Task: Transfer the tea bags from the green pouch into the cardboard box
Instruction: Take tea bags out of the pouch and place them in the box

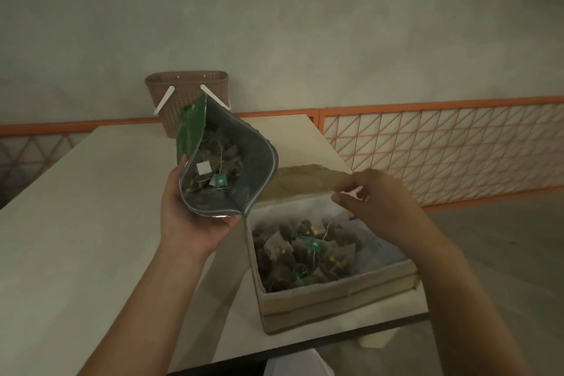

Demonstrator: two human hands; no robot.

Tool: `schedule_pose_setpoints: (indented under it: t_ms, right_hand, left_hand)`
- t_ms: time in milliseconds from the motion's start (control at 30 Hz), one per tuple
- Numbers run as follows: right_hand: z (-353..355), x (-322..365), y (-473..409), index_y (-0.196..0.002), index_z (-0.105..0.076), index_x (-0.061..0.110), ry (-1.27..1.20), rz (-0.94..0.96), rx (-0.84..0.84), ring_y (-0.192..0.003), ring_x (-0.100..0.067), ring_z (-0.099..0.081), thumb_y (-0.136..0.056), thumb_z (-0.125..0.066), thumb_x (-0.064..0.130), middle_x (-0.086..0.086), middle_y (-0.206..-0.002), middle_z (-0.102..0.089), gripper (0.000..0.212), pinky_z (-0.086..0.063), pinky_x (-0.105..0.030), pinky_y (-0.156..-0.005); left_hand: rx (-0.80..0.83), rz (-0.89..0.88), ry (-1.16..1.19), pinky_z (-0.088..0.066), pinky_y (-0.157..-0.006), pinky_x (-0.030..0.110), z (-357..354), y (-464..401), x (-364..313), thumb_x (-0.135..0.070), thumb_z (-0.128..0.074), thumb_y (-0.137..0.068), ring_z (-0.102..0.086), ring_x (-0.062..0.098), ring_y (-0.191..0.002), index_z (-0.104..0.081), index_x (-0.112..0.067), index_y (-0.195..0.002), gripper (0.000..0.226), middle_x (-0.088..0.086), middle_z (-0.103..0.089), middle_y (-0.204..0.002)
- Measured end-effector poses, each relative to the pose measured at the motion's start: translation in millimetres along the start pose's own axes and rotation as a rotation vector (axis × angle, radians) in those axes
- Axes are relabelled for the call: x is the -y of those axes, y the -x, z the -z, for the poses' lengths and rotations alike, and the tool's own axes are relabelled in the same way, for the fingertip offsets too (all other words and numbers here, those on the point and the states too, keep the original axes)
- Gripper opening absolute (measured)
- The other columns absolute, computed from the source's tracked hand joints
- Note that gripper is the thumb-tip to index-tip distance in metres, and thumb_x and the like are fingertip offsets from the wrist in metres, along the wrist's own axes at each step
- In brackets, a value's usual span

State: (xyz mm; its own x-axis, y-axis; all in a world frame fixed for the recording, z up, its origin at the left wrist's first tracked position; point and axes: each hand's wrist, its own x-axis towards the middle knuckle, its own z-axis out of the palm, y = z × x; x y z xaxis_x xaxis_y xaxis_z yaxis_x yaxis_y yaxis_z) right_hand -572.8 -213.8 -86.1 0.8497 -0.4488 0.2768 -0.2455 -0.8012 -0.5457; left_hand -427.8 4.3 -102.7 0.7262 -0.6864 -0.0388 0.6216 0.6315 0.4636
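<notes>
Plain indoor room: bare wall (274,24), table (76,223), basket (186,91).

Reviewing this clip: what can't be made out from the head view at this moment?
- How many tea bags remain in the green pouch: its foil walls and dim light hide the bottom.
- What the right hand pinches over the cardboard box: a small white bit, mostly covered by the fingers.
- What the brown basket holds: its wall and the pouch hide the inside.
- Print on the tags: too small and blurred.
</notes>
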Motion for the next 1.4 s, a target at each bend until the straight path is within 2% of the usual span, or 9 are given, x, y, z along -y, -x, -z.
schedule_pose_setpoints:
  t_ms: [200, 300, 367, 567, 733, 867, 1033, 1167, 1400]
  right_hand:
    - [0.0, 80.6, -19.3, -0.125, -0.059, 0.03, -0.353, 0.264, -0.191, -0.099, 0.004, -0.055, -0.095, -0.056, 0.033, 0.016, -0.113, -0.058, 0.029, -0.044, -0.005, -0.077]
    - [-16.7, 118.8, -41.6, -0.141, -0.046, 0.03, -0.309, 0.436, -0.113, -0.112, -0.006, -0.05, -0.095, -0.056, 0.035, 0.009, -0.126, -0.054, 0.047, -0.043, -0.017, -0.091]
    - [-30.2, 135.4, -56.6, -0.143, -0.044, 0.031, -0.238, 0.529, -0.079, -0.114, -0.013, -0.049, -0.094, -0.058, 0.035, 0.004, -0.128, -0.053, 0.051, -0.043, -0.026, -0.094]
    - [-52.5, 154.4, -78.6, -0.119, -0.066, 0.022, -0.224, 0.615, -0.202, -0.09, -0.012, -0.059, -0.093, -0.062, 0.024, 0.003, -0.109, -0.067, 0.026, -0.05, -0.029, -0.078]
    - [-64.9, 154.9, -76.0, -0.095, -0.069, 0.011, -0.303, 0.637, -0.351, -0.079, -0.015, -0.06, -0.092, -0.062, 0.024, 0.001, -0.09, -0.068, 0.015, -0.052, -0.039, -0.069]
    - [-60.3, 162.8, -67.2, -0.094, -0.065, 0.007, -0.361, 0.69, -0.419, -0.08, -0.015, -0.058, -0.094, -0.058, 0.019, -0.001, -0.091, -0.064, 0.014, -0.052, -0.04, -0.067]
    - [-46.2, 167.5, -50.9, -0.101, -0.064, -0.001, -0.431, 0.819, -0.583, -0.086, -0.021, -0.062, -0.094, -0.056, 0.009, -0.009, -0.095, -0.064, 0.015, -0.053, -0.036, -0.066]
    - [-58.7, 160.3, -58.2, -0.102, -0.061, 0.003, -0.428, 0.704, -0.459, -0.084, -0.018, -0.062, -0.097, -0.052, 0.012, -0.006, -0.097, -0.064, 0.013, -0.053, -0.039, -0.067]
    - [-60.6, 157.1, -60.6, -0.099, -0.06, 0.004, -0.41, 0.685, -0.407, -0.079, -0.016, -0.06, -0.097, -0.054, 0.012, -0.005, -0.092, -0.063, 0.011, -0.052, -0.035, -0.064]
  left_hand:
    - [0.029, 0.041, 0.029, -0.062, -0.084, 0.041, 0.2, 2.9, -4.2, -0.047, -0.063, -0.083, -0.067, 0.034, -0.112, -0.068, -0.014, -0.132, 0.058, 0.013, -0.063, -0.138]
    - [0.049, 0.074, 0.04, -0.055, -0.098, 0.04, -0.6, 6.4, -10.0, -0.05, -0.054, -0.094, -0.067, 0.032, -0.113, -0.064, -0.012, -0.136, 0.058, 0.014, -0.063, -0.138]
    - [0.038, 0.06, 0.03, -0.058, -0.094, 0.042, -0.7, 8.2, -14.6, -0.044, -0.064, -0.085, -0.065, 0.032, -0.118, -0.059, -0.013, -0.141, 0.065, 0.013, -0.061, -0.141]
    - [-0.037, 0.062, 0.002, -0.05, -0.101, 0.048, 9.1, 14.1, -24.9, -0.042, -0.068, -0.077, -0.057, 0.031, -0.129, -0.065, -0.011, -0.134, 0.065, 0.016, -0.061, -0.141]
    - [0.03, 0.049, -0.064, -0.048, -0.098, 0.052, 3.9, 19.1, -27.5, -0.032, -0.077, -0.063, -0.073, 0.035, -0.097, -0.079, -0.006, -0.102, 0.048, 0.016, -0.071, -0.123]
    - [0.006, 0.008, -0.079, -0.051, -0.094, 0.054, -1.4, 17.5, -30.1, -0.046, -0.061, -0.087, -0.075, 0.035, -0.088, -0.082, -0.007, -0.096, 0.045, 0.017, -0.075, -0.111]
    - [0.066, -0.068, -0.138, -0.057, -0.094, 0.048, -8.3, 13.9, -37.0, -0.05, -0.052, -0.096, -0.072, 0.033, -0.103, -0.076, -0.012, -0.114, 0.049, 0.015, -0.071, -0.121]
    - [0.018, -0.027, -0.119, -0.051, -0.102, 0.05, 4.9, 0.3, -39.8, -0.049, -0.059, -0.094, -0.058, 0.034, -0.13, -0.061, -0.017, -0.14, 0.056, 0.013, -0.058, -0.144]
    - [0.015, -0.016, -0.099, -0.055, -0.096, 0.051, 17.8, -3.9, -37.8, -0.05, -0.058, -0.093, -0.071, 0.036, -0.105, -0.067, -0.017, -0.131, 0.052, 0.015, -0.068, -0.127]
